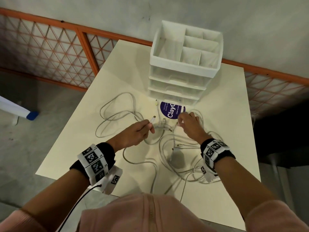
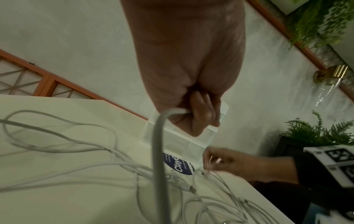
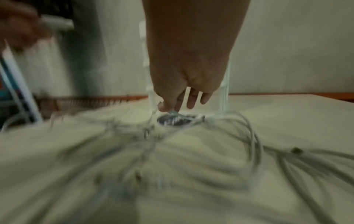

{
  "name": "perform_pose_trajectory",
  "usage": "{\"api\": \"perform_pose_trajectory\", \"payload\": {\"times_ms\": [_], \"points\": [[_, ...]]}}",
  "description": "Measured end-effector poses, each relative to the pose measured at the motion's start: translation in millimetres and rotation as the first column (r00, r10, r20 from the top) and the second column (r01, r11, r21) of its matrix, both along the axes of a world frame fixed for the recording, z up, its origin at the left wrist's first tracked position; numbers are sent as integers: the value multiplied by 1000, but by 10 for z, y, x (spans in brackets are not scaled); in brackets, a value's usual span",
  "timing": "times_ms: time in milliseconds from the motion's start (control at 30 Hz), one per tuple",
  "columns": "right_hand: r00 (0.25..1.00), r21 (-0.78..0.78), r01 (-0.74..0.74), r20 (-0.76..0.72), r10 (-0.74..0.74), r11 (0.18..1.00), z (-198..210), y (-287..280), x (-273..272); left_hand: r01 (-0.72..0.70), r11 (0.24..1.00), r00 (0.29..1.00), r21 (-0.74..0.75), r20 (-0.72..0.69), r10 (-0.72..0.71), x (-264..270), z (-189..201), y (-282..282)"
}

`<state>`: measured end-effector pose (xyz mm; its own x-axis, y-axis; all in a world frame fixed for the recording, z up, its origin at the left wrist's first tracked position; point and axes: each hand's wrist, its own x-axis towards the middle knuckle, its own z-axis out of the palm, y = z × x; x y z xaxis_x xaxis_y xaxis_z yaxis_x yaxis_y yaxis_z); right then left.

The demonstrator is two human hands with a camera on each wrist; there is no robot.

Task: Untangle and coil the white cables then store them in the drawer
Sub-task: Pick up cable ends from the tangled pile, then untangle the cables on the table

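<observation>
Meanwhile left hand (image 1: 133,133) grips one cable end (image 1: 153,119); right hand (image 1: 189,124) pinches a cable in the tangle (image 1: 180,158) before the drawers (image 1: 177,84), a sticker (image 1: 168,110) underneath.

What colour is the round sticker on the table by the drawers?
The round sticker is dark purple-blue with white lettering, clearest in the head view.

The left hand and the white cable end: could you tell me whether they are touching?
Touching. The left wrist view shows the left hand with curled fingers gripping the white cable; the head view shows its connector sticking out.
</observation>
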<state>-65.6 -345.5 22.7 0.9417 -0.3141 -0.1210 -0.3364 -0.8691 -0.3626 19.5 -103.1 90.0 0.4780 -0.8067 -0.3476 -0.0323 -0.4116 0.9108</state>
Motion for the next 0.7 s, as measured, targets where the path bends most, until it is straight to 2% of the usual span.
{"api": "perform_pose_trajectory", "payload": {"times_ms": [67,100,167,233,333,467,533,600,667,700], "points": [[975,319,115,145,-168,941,289,-29,41,-36,998,999,-50,35,38,6,10,-59],[951,478,111,204,-233,871,466,-14,66,-62,994,996,-85,65,68,3,23,-91],[905,691,-13,315,-285,723,862,60,98,-116,978,985,-175,106,135,-6,63,-182],[894,738,-140,381,-236,660,1187,207,131,-164,950,978,-264,85,192,-29,113,-278],[889,725,-203,419,-187,658,1457,489,174,-200,905,977,-375,-13,211,-101,216,-407],[857,640,-169,471,-209,749,1436,633,158,-213,860,977,-464,-74,202,-202,337,-447],[903,678,-135,385,-193,722,1339,656,98,-248,825,968,-507,-114,222,-220,361,-419],[983,724,-106,178,-36,682,1160,683,-18,-311,796,950,-520,-139,281,-208,398,-378],[984,649,-115,-31,178,752,927,631,-189,-380,767,921,-517,-133,367,-163,458,-307],[967,635,-117,-103,234,763,838,561,-293,-408,749,906,-522,-129,404,-124,491,-258]]}}
